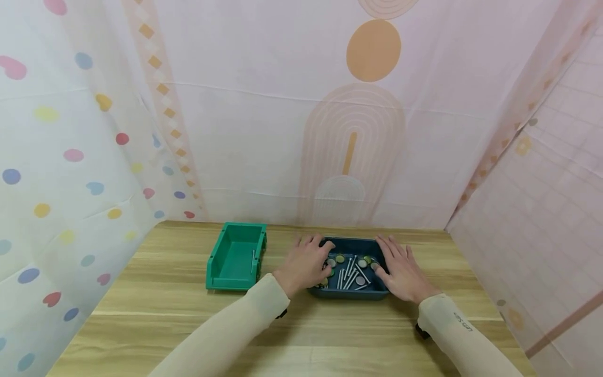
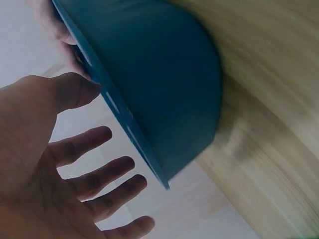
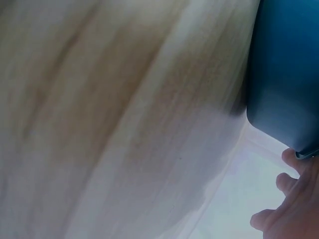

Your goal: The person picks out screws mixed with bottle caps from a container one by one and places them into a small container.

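Observation:
A dark blue tray (image 1: pixel 350 295) stands on the table, holding several silver bolts (image 1: pixel 349 279) and small round caps or discs (image 1: pixel 340 258), some silver, some yellowish green. At its left side is my left hand (image 1: pixel 305 263), fingers spread and loosely bent over the rim. The left wrist view shows this hand (image 2: pixel 55 159) with its thumb by the tray's edge and nothing between the fingers. Over the right rim lies my right hand (image 1: pixel 404 269), fingers stretched toward the far corner, thumb reaching inside. Only part of the right hand (image 3: pixel 294 204) appears in its wrist view.
To the left, a green bin (image 1: pixel 232 285) sits on the wooden table (image 1: pixel 301 340) with one bolt (image 1: pixel 253 261) inside. Patterned cloth (image 1: pixel 259 131) hangs behind the table and at both sides.

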The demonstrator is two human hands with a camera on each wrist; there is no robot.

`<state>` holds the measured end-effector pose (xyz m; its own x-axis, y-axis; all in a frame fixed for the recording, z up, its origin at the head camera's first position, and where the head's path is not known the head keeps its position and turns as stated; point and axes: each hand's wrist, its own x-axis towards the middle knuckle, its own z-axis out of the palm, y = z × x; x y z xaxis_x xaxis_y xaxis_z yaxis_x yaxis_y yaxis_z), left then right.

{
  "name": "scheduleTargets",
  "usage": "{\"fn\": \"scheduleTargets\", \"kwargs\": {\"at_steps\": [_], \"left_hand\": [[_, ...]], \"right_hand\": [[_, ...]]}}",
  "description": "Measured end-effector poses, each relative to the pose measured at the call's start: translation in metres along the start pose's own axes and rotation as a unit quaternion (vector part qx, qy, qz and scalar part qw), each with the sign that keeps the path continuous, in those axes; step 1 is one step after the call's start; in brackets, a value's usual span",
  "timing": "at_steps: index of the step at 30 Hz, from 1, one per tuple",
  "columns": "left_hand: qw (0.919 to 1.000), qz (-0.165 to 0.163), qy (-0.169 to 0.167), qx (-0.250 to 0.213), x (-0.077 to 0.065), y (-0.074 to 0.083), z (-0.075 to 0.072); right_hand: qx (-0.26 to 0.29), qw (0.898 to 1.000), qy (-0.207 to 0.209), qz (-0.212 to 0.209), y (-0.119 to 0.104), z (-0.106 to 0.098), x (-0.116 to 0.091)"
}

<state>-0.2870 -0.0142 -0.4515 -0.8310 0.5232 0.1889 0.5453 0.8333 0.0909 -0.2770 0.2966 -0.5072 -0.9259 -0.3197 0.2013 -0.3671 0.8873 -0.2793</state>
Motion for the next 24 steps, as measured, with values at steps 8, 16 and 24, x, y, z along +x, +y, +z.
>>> {"fn": "scheduleTargets", "kwargs": {"at_steps": [8, 16, 24], "left_hand": [[0.9992, 0.027, -0.03, 0.0, 0.011, 0.016, 0.002], [0.9933, 0.028, -0.074, -0.084, 0.046, 0.014, 0.039], [0.9737, -0.053, -0.17, -0.142, 0.083, 0.015, 0.07]], "right_hand": [[0.005, 1.0, -0.009, 0.005, 0.003, 0.002, 0.002], [0.004, 1.0, -0.012, 0.009, 0.003, -0.001, 0.001], [0.008, 1.0, -0.013, 0.01, 0.002, 0.0, 0.003]]}}
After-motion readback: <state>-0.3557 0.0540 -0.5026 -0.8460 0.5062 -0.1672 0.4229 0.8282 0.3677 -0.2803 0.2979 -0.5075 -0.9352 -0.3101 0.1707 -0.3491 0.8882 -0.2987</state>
